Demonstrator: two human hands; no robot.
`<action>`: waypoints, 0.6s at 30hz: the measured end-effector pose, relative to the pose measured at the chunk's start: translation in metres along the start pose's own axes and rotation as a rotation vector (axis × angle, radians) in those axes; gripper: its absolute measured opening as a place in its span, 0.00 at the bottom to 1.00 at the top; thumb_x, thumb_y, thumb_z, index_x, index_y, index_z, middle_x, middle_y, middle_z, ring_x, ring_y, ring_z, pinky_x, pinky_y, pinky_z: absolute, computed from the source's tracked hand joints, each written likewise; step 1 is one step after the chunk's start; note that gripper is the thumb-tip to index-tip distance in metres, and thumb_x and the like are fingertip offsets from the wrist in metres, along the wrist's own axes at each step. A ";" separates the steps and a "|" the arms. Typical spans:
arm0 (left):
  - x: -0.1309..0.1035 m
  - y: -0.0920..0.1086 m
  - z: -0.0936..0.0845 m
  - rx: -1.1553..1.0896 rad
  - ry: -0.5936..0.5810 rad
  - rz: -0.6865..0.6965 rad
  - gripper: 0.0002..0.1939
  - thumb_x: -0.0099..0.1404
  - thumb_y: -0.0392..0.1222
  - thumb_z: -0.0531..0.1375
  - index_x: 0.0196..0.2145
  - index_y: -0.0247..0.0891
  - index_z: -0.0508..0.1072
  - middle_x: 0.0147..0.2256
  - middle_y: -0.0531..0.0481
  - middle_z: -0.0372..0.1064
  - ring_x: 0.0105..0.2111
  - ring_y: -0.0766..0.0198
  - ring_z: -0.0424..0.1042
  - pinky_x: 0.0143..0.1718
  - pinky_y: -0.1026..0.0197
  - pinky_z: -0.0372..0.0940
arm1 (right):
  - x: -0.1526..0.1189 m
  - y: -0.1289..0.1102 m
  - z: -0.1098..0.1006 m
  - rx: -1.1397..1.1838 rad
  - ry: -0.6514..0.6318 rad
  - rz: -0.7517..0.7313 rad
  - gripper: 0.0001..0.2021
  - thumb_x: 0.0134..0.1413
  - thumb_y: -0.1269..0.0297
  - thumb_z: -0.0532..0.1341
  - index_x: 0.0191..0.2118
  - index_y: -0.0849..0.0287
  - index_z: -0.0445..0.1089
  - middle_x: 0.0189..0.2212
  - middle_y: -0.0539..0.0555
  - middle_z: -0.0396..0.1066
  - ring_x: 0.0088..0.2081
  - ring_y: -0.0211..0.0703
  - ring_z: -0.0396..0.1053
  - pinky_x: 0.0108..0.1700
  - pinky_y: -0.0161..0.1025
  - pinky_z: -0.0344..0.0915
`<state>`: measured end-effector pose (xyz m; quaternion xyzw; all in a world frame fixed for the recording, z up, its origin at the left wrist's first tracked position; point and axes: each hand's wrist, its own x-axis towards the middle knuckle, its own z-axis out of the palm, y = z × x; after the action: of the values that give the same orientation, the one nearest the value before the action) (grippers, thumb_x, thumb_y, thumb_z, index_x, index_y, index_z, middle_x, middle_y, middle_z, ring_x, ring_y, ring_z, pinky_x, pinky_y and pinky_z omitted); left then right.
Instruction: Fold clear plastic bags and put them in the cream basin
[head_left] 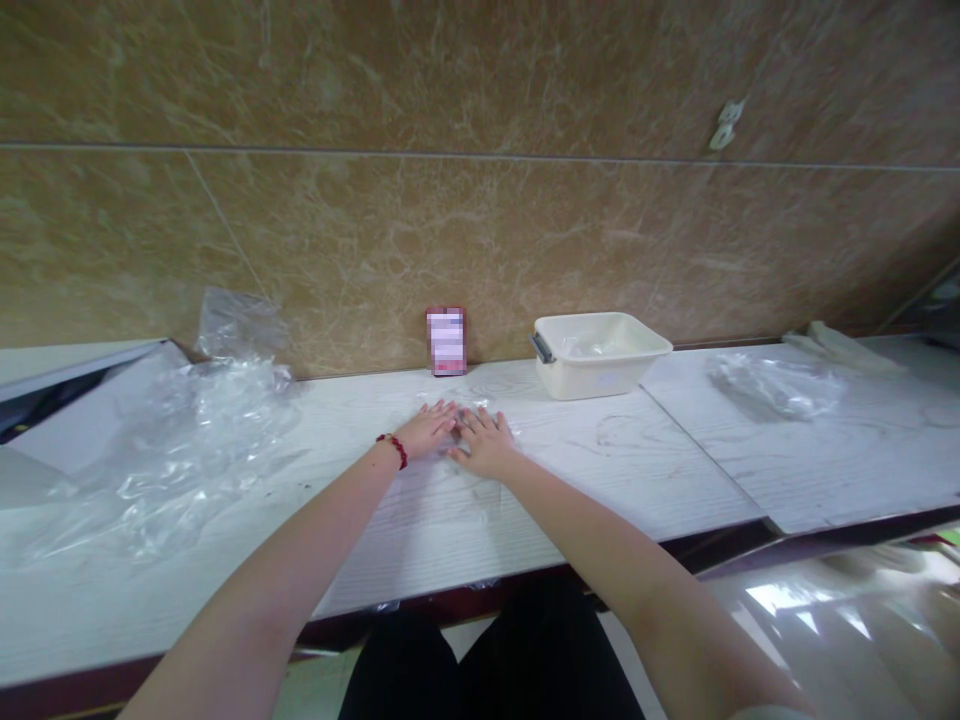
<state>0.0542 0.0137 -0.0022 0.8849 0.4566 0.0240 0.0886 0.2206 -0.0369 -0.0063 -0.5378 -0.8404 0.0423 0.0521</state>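
A clear plastic bag point(480, 492) lies flat on the white wood-grain table, and its outline is faint against the surface. On its upper part my left hand point(427, 430) rests palm down, fingers stretched toward the right; a red beaded bracelet point(394, 450) circles that wrist. Close beside it, my right hand point(484, 442) also presses flat on the plastic with its fingers spread. The two hands nearly meet at the fingertips. Neither one grips anything.
A phone point(447, 342) leans against the marble-patterned wall. Right of it stands a cream plastic bin point(604, 375) with clear plastic inside. Crumpled clear bags point(202, 430) spread over the left side, by an open box point(82, 420). Another plastic heap point(787, 387) lies far right.
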 end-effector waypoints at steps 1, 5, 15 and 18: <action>0.006 0.002 0.000 -0.008 -0.019 0.031 0.26 0.64 0.46 0.34 0.57 0.33 0.48 0.58 0.46 0.43 0.58 0.62 0.39 0.56 0.52 0.37 | 0.000 0.000 0.000 -0.002 0.000 -0.007 0.34 0.49 0.42 0.36 0.58 0.54 0.45 0.60 0.53 0.37 0.59 0.54 0.31 0.54 0.57 0.29; 0.024 -0.002 0.003 0.030 -0.043 0.029 0.26 0.64 0.45 0.35 0.57 0.32 0.48 0.58 0.45 0.42 0.58 0.62 0.40 0.55 0.53 0.39 | -0.001 0.001 0.001 0.003 0.023 0.008 0.34 0.49 0.41 0.36 0.59 0.53 0.43 0.59 0.53 0.37 0.59 0.54 0.31 0.54 0.57 0.28; 0.032 -0.016 -0.004 0.056 0.087 -0.129 0.25 0.63 0.45 0.36 0.56 0.35 0.48 0.58 0.45 0.43 0.57 0.60 0.41 0.55 0.51 0.41 | -0.003 0.004 -0.002 0.063 0.150 0.106 0.31 0.50 0.43 0.38 0.58 0.51 0.42 0.59 0.53 0.41 0.59 0.53 0.34 0.54 0.56 0.32; 0.023 -0.007 -0.012 0.050 0.168 -0.214 0.25 0.63 0.43 0.36 0.56 0.33 0.49 0.57 0.43 0.45 0.57 0.60 0.42 0.55 0.51 0.41 | -0.001 0.013 -0.003 0.087 0.224 0.182 0.28 0.54 0.49 0.36 0.58 0.55 0.44 0.58 0.53 0.44 0.59 0.49 0.36 0.55 0.53 0.32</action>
<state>0.0602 0.0378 0.0072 0.8280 0.5546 0.0771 0.0301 0.2330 -0.0321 -0.0052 -0.6104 -0.7744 0.0229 0.1646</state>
